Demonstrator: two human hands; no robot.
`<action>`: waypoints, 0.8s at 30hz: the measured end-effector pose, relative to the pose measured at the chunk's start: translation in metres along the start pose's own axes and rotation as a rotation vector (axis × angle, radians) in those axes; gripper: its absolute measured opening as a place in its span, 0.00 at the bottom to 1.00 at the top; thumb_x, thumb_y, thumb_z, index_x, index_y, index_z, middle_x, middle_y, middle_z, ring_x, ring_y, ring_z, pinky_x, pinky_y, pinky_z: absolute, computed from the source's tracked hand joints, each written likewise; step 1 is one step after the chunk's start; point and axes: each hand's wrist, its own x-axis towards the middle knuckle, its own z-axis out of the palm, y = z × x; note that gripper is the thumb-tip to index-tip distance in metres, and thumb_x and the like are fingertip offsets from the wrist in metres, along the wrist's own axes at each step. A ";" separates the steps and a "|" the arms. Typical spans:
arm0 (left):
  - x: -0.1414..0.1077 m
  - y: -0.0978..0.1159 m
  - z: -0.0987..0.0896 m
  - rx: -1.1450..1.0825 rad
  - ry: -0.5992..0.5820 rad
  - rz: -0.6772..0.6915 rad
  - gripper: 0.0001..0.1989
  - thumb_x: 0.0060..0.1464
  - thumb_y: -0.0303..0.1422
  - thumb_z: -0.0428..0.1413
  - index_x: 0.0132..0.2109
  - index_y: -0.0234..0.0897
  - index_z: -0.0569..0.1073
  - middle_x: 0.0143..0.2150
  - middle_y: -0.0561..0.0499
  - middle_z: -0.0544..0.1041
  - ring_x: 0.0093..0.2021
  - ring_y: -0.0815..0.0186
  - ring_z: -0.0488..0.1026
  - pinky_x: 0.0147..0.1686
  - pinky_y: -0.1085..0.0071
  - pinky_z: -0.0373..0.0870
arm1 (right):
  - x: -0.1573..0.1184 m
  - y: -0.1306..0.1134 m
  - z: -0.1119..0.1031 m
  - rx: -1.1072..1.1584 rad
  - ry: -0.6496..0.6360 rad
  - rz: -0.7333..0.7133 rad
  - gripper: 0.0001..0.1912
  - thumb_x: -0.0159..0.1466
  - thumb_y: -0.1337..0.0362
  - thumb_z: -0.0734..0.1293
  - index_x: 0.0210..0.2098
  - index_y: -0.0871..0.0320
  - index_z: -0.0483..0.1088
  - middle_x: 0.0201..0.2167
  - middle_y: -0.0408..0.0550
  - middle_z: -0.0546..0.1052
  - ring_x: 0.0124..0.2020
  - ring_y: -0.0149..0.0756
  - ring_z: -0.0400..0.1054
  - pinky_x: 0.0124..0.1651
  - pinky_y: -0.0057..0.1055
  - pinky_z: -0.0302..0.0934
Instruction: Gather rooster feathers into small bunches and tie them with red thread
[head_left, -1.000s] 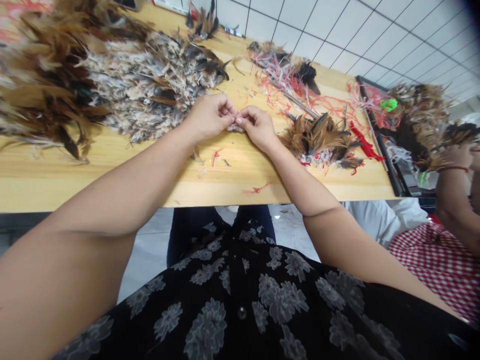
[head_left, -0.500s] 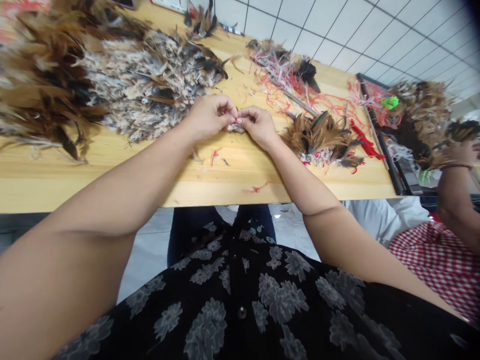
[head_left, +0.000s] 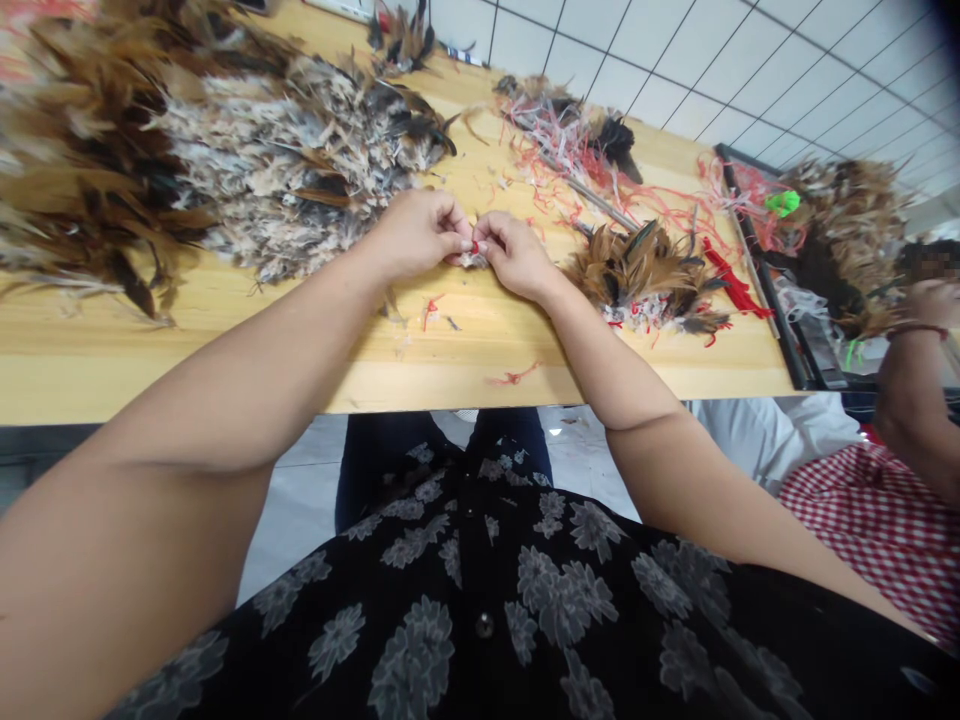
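Over the middle of the wooden table (head_left: 420, 375), my left hand (head_left: 424, 235) and my right hand (head_left: 514, 250) meet with fingertips pinched. Between them sits a small feather bundle (head_left: 472, 260), pale at its lower end, with a bit of red string (head_left: 474, 246) around it. Most of the bundle is hidden behind my fingers. To the left spreads a big pile of feathers (head_left: 262, 170), brown and black with whitish quill ends. Beside my right wrist lies a smaller pile of tied brown feather bundles (head_left: 637, 270) with red ties at their bases.
Red strings (head_left: 735, 280) lie right of the small pile. Behind are tangled pink and white strips (head_left: 555, 140) and a metal rod (head_left: 600, 203). A black-edged frame (head_left: 780, 320) stands at right, near another person's arm (head_left: 911, 390) and more feathers (head_left: 847, 220). String scraps (head_left: 514, 377) dot the front.
My fingers have shifted slightly around the bundle, and the red string now shows more plainly between them. The other person's hand at the right has moved a little.
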 end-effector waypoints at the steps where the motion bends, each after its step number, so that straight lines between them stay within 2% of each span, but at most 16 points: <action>1: 0.001 -0.001 -0.001 0.002 -0.010 -0.001 0.17 0.64 0.21 0.78 0.37 0.40 0.80 0.32 0.53 0.84 0.40 0.56 0.89 0.55 0.58 0.88 | 0.000 0.000 -0.001 0.004 -0.007 0.006 0.07 0.78 0.69 0.72 0.45 0.50 0.74 0.51 0.51 0.88 0.57 0.49 0.80 0.74 0.52 0.80; 5: -0.005 0.010 -0.002 0.038 -0.018 -0.075 0.15 0.71 0.19 0.73 0.38 0.38 0.81 0.34 0.51 0.85 0.41 0.56 0.90 0.60 0.56 0.87 | -0.001 -0.001 -0.006 0.024 -0.005 0.059 0.07 0.80 0.68 0.72 0.45 0.51 0.73 0.51 0.51 0.86 0.58 0.48 0.80 0.76 0.54 0.78; 9: -0.013 0.024 0.000 0.053 -0.025 -0.092 0.15 0.73 0.16 0.69 0.39 0.37 0.80 0.33 0.52 0.85 0.41 0.58 0.88 0.62 0.55 0.86 | -0.003 0.003 -0.007 0.040 0.012 0.044 0.07 0.81 0.66 0.73 0.46 0.50 0.72 0.46 0.48 0.85 0.51 0.45 0.78 0.69 0.50 0.78; 12: -0.012 0.023 -0.001 0.041 -0.043 -0.077 0.14 0.70 0.18 0.70 0.37 0.39 0.81 0.31 0.50 0.84 0.39 0.54 0.88 0.59 0.54 0.87 | -0.005 0.004 -0.008 0.045 0.013 0.012 0.06 0.79 0.67 0.72 0.47 0.50 0.73 0.42 0.45 0.84 0.46 0.43 0.74 0.61 0.45 0.77; 16: -0.006 0.012 -0.005 0.096 -0.035 -0.033 0.14 0.60 0.17 0.72 0.34 0.40 0.83 0.31 0.50 0.85 0.39 0.52 0.89 0.59 0.57 0.87 | -0.006 0.004 -0.012 0.073 -0.001 0.035 0.06 0.78 0.69 0.72 0.46 0.51 0.74 0.41 0.44 0.82 0.42 0.42 0.72 0.55 0.41 0.73; 20: -0.003 0.004 -0.007 -0.012 -0.046 -0.048 0.16 0.55 0.16 0.77 0.34 0.39 0.82 0.32 0.49 0.85 0.43 0.49 0.93 0.61 0.57 0.89 | -0.006 0.008 -0.014 0.114 -0.011 0.045 0.05 0.78 0.68 0.72 0.46 0.51 0.74 0.40 0.43 0.81 0.41 0.41 0.70 0.52 0.39 0.69; 22: -0.005 0.006 -0.006 -0.104 -0.056 -0.071 0.17 0.58 0.16 0.78 0.35 0.39 0.81 0.33 0.49 0.86 0.41 0.51 0.93 0.59 0.56 0.92 | -0.006 0.009 -0.014 0.143 -0.013 0.048 0.04 0.78 0.66 0.72 0.46 0.51 0.75 0.40 0.43 0.80 0.41 0.40 0.69 0.52 0.38 0.69; 24: -0.009 0.013 -0.002 -0.197 -0.065 -0.109 0.18 0.63 0.17 0.77 0.36 0.38 0.79 0.34 0.47 0.87 0.38 0.55 0.92 0.53 0.60 0.93 | -0.006 0.009 -0.014 0.167 -0.016 0.055 0.03 0.77 0.66 0.72 0.46 0.51 0.75 0.39 0.42 0.79 0.41 0.39 0.69 0.51 0.37 0.67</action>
